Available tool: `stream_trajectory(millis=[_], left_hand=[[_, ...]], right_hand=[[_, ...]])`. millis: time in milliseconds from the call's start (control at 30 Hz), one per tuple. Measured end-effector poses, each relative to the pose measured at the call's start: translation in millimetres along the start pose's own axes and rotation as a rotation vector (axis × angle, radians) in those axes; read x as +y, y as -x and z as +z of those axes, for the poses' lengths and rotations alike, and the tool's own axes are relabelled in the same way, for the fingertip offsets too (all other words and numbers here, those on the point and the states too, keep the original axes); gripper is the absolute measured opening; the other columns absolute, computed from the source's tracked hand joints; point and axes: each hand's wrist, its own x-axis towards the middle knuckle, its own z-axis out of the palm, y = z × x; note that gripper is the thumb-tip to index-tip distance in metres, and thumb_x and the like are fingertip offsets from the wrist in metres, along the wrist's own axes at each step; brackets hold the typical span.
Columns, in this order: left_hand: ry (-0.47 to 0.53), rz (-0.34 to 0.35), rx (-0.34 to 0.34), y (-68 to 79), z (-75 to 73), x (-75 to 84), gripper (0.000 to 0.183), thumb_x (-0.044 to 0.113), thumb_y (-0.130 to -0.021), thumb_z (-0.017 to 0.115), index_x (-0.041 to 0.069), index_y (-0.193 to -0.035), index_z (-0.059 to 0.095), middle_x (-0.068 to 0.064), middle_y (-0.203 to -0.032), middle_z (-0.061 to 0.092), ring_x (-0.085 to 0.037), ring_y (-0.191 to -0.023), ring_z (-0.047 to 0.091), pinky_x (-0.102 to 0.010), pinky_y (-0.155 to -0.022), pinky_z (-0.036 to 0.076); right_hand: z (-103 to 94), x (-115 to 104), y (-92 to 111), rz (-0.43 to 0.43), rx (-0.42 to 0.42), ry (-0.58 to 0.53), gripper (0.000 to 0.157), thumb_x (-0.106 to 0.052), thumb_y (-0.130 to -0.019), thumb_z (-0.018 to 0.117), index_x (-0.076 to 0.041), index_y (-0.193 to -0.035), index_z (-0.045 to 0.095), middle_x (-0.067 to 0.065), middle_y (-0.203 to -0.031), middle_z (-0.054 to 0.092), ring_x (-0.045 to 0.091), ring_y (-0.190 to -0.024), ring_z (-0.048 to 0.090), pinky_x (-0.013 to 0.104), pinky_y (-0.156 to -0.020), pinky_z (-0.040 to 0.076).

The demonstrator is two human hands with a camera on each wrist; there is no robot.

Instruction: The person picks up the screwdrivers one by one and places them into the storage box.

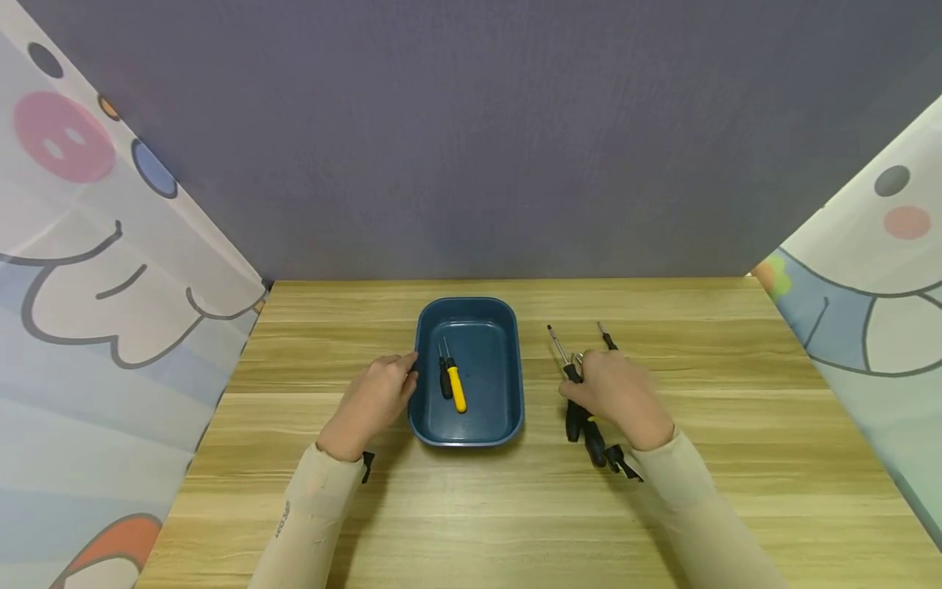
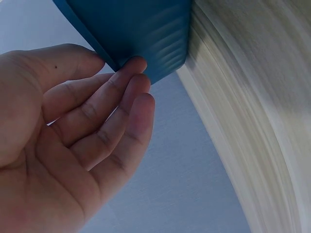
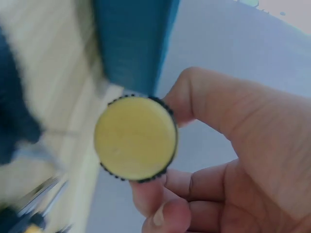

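Note:
A blue rectangular tray [image 1: 489, 360] stands on the table with a yellow-handled screwdriver [image 1: 457, 389] and a smaller black-handled screwdriver [image 1: 445, 383] side by side inside it. My left hand [image 1: 371, 401] pinches the tray's left rim between thumb and fingers, fingertips against the outer wall in the left wrist view. On the right, my right hand [image 1: 616, 394] is over a loose group of black-handled screwdrivers [image 1: 594, 446]. In the right wrist view, its thumb and fingers grip a screwdriver [image 3: 135, 138] by a handle with a round yellow end and black ribbed edge. The shaft is hidden there.
Beyond the right hand, a thin dark screwdriver [image 1: 607, 335] points away from me. The wood-grain table [image 1: 471, 523] meets a grey panel [image 1: 500, 147] at the back. Printed cartoon sheets [image 1: 110, 204] flank both sides.

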Motion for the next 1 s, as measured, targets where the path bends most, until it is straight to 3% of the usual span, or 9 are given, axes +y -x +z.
stream_trajectory(millis=[333, 533, 633, 833, 1000], left_hand=[[-0.008, 0.026, 0.028, 0.9, 2.3, -1.7, 0.033, 0.003, -0.093, 0.068, -0.011, -0.122, 0.065, -0.023, -0.11, 0.069, -0.036, -0.096, 0.069, -0.044, -0.078, 0.058], [-0.015, 0.019, 0.014, 1.1, 2.1, -1.4, 0.033, 0.004, -0.094, 0.067, -0.011, -0.124, 0.065, -0.023, -0.11, 0.069, -0.035, -0.095, 0.069, -0.043, -0.077, 0.058], [-0.016, 0.015, 0.011, 1.2, 1.6, -0.6, 0.033, 0.004, -0.094, 0.067, -0.011, -0.124, 0.065, -0.023, -0.109, 0.07, -0.035, -0.094, 0.069, -0.043, -0.076, 0.058], [-0.011, 0.007, 0.005, 0.8, 0.8, 0.3, 0.034, 0.004, -0.094, 0.067, -0.01, -0.125, 0.064, -0.022, -0.107, 0.07, -0.033, -0.091, 0.069, -0.042, -0.073, 0.058], [-0.013, 0.0, -0.004, 0.2, 1.1, 0.1, 0.034, 0.004, -0.094, 0.067, -0.01, -0.125, 0.064, -0.021, -0.104, 0.07, -0.031, -0.086, 0.068, -0.039, -0.069, 0.057]], right_hand=[[-16.2, -59.2, -23.4, -0.13, 0.065, 0.062, 0.036, -0.033, -0.081, 0.065, -0.017, -0.054, 0.046, -0.007, -0.047, 0.033, 0.012, -0.042, 0.031, 0.027, -0.039, 0.022], [-18.0, -93.8, -45.2, -0.165, 0.001, 0.05, 0.045, -0.036, -0.085, 0.067, -0.017, -0.052, 0.044, -0.008, -0.043, 0.03, 0.011, -0.037, 0.031, 0.024, -0.037, 0.022], [-12.8, -105.4, -54.9, -0.177, -0.026, 0.021, 0.045, -0.038, -0.087, 0.068, -0.017, -0.051, 0.049, -0.007, -0.043, 0.037, 0.011, -0.037, 0.039, 0.023, -0.035, 0.028], [4.1, -118.1, -69.5, -0.199, -0.096, -0.02, 0.045, -0.037, -0.09, 0.069, -0.015, -0.054, 0.055, -0.005, -0.044, 0.044, 0.011, -0.039, 0.047, 0.023, -0.037, 0.037], [19.6, -124.9, -78.0, -0.17, -0.178, -0.029, 0.046, -0.039, -0.092, 0.071, -0.014, -0.055, 0.058, -0.004, -0.045, 0.046, 0.011, -0.039, 0.051, 0.023, -0.039, 0.041]])
